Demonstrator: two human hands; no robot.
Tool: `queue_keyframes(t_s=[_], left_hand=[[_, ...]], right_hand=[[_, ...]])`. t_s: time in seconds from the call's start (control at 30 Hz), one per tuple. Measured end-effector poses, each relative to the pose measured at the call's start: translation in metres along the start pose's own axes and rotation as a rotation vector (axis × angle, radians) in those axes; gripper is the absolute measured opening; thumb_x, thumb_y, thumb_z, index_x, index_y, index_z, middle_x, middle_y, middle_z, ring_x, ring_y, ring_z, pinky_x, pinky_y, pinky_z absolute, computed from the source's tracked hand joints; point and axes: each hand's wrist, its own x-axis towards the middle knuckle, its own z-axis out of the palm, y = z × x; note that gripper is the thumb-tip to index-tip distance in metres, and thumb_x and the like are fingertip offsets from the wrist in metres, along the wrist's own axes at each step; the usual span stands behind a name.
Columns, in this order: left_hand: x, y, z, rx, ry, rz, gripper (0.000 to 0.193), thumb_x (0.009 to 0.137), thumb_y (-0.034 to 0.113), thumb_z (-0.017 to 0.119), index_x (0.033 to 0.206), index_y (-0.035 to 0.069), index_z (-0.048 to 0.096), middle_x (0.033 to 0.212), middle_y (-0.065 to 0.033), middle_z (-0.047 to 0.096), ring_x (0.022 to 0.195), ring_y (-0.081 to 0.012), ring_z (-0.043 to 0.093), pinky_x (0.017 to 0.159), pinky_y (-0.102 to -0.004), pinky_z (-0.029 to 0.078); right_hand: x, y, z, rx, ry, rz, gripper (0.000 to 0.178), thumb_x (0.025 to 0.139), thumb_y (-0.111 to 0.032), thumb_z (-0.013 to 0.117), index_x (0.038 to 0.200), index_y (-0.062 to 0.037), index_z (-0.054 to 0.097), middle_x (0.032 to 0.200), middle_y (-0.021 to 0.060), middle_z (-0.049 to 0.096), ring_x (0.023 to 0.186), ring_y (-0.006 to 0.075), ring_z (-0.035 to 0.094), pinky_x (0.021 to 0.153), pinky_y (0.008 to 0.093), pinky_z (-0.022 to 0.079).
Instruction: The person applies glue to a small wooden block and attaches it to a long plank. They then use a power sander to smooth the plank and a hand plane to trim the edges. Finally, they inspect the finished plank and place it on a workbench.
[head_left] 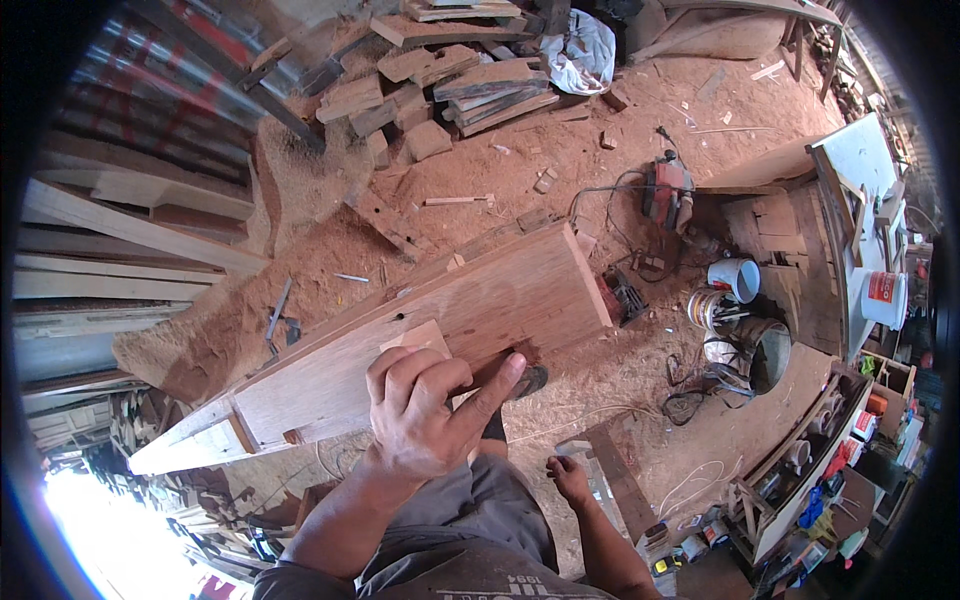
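A long pale wooden beam [500,295] runs slantwise in front of me, its near face smooth and its end toward the right. My left hand [425,410] is over the beam, with its fingers bent round a small, flat piece of wood [424,336]. The piece's light corner sticks out above the knuckles, and the index finger stretches right along the beam. Below the palm, the rest of the piece is hidden. Lower right, apart from the beam, my right hand [570,480] hangs with its fingers curled together; what they hold, if anything, is too small to make out.
Sawdust covers the floor [480,180]. A corded red power tool [665,195] stands beyond the beam's right end, near a white bucket [738,278]. Stacked offcuts [495,85] lie at the back, boards [110,280] at left. A crowded wooden tool box [800,460] is at right.
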Motion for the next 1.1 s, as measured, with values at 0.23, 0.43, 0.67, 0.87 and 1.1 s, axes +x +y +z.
queue_keyframes(t_s=[0.23,0.43,0.67,0.87,1.1], left_hand=[[0.001,-0.001,0.0,0.005,0.001,0.007,0.049,0.074,0.018,0.086,0.121,0.025,0.08,0.1,-0.0004,0.047,0.101,-0.0237,0.05,0.09,-0.0442,0.045],[0.001,-0.001,0.003,-0.011,0.043,0.004,0.045,0.075,0.018,0.087,0.119,0.026,0.08,0.101,-0.001,0.05,0.104,-0.025,0.052,0.092,-0.0453,0.045],[-0.001,0.001,0.003,0.015,0.022,-0.013,0.043,0.078,0.022,0.086,0.121,0.027,0.078,0.119,-0.0037,0.057,0.118,-0.03,0.055,0.099,-0.0482,0.044],[0.005,0.004,0.001,0.063,-0.104,-0.078,0.045,0.088,0.041,0.078,0.132,0.032,0.073,0.149,-0.0104,0.05,0.141,-0.0386,0.042,0.114,-0.0562,0.034],[0.008,0.006,-0.012,0.021,-0.184,-0.088,0.06,0.088,0.064,0.07,0.141,0.039,0.066,0.159,-0.0127,0.043,0.15,-0.0432,0.031,0.123,-0.0607,0.022]], right_hand=[[0.0,-0.007,0.004,0.012,0.001,-0.008,0.046,0.104,-0.036,0.066,0.123,0.0055,0.068,0.109,0.0143,0.075,0.097,0.0233,0.073,0.085,0.0358,0.056],[0.001,-0.007,0.003,0.017,0.001,-0.016,0.045,0.105,-0.037,0.065,0.122,0.0044,0.068,0.108,0.0127,0.075,0.095,0.0221,0.073,0.083,0.0347,0.055],[0.001,-0.005,0.002,-0.009,0.012,0.009,0.043,0.105,-0.037,0.064,0.123,0.0014,0.068,0.109,0.0101,0.075,0.095,0.0202,0.073,0.081,0.0341,0.055],[-0.007,-0.006,0.012,0.036,0.005,0.001,0.041,0.106,-0.036,0.063,0.123,0.0006,0.068,0.111,0.0113,0.076,0.095,0.0208,0.074,0.08,0.0344,0.055],[-0.015,-0.003,0.009,0.077,0.052,-0.085,0.041,0.105,-0.035,0.063,0.125,0.0014,0.067,0.11,0.0123,0.076,0.094,0.0211,0.074,0.077,0.0343,0.056]])
